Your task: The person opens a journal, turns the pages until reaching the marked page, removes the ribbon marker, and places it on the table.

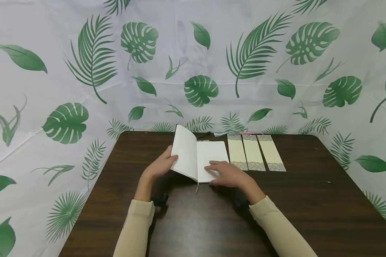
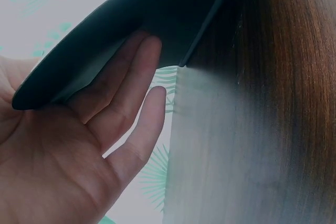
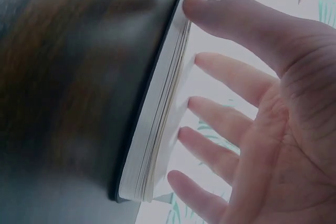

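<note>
A notebook with a dark cover and white pages lies open on the dark wooden table. Its left side is lifted and tilted up, and my left hand grips that edge, thumb on the page side and fingers behind the dark cover. Over the right-hand page, my right hand rests its extended fingertips on the paper. In the right wrist view those fingertips touch the page beside the thick page edges. A thin ribbon marker hangs from the spine at the near edge.
To the right of the notebook lie three cream bookmarks with patterned ends, side by side. Pale blue and pink tassels show at their far ends. Behind the table hangs a white cloth printed with green leaves.
</note>
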Available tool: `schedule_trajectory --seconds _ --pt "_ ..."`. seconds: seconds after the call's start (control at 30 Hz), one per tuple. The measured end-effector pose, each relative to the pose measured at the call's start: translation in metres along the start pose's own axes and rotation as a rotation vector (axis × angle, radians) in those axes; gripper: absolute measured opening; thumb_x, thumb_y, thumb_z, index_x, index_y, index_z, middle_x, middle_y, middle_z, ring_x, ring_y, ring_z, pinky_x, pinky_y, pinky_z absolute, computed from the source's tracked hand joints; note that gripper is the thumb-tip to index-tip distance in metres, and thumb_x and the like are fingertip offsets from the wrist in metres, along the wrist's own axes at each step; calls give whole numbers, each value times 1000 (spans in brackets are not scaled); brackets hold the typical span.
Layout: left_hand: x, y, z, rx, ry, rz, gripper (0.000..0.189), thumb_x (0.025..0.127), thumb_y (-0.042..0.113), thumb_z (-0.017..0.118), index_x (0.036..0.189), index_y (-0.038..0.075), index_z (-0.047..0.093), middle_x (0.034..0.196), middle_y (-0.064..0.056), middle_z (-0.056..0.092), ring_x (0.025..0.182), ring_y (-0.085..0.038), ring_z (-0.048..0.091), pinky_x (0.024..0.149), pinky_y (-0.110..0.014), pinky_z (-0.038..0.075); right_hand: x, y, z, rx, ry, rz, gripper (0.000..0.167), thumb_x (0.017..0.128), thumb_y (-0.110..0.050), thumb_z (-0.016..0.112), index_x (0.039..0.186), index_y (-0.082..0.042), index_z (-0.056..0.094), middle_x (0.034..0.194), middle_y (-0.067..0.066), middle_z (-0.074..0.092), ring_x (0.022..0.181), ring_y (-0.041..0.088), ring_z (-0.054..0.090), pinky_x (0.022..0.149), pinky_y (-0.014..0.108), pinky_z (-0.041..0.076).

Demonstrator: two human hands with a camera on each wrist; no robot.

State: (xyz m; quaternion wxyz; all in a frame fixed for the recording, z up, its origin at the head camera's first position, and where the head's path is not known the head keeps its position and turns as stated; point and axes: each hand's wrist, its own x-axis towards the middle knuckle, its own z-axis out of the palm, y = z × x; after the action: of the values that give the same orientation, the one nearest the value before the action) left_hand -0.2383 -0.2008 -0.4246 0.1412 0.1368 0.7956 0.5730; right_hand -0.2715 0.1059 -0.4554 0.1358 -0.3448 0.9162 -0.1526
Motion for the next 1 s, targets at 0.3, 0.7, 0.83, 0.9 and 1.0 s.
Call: schedule_trajectory --seconds 0.3,0.7,0.83,0.9,1.0 --pt "2 -2 0 16 12 -10 61 116 14 31 169 0 5 158 -26 32 130 -38 49 112 -49 40 -4 3 -6 27 -17 -15 56 101 -32 75 153 -15 62 166 18 48 152 44 45 121 64 38" --pt "2 -2 0 18 14 -9 62 116 16 31 169 -2 5 157 -29 31 130 -41 48 113 -51 39 -6 5 -10 87 -42 -44 47 103 -21 71 148 -10 65 165 22 49 152 45 45 123 63 36" --pt "2 -4 0 15 12 -17 61 116 17 31 169 0 5 157 -27 32 130 -39 50 112 -48 40 -6 4 -10 69 -57 -37 46 103 -15 70 148 -10 65 164 20 50 153 44 45 123 60 38" --pt "2 -4 -1 8 10 -18 61 116 17 31 169 1 6 156 -27 33 128 -39 51 111 -47 41 -6 3 -11 52 -57 -43 44 103 -16 70 146 -10 66 163 20 52 152 43 47 122 59 39" --pt "3 -3 -1 3 9 -12 61 116 17 31 169 1 5 156 -27 32 128 -38 51 110 -47 41 -6 3 -13 45 -50 -49 40 105 -18 70 144 -11 68 160 19 55 150 41 50 121 58 41"
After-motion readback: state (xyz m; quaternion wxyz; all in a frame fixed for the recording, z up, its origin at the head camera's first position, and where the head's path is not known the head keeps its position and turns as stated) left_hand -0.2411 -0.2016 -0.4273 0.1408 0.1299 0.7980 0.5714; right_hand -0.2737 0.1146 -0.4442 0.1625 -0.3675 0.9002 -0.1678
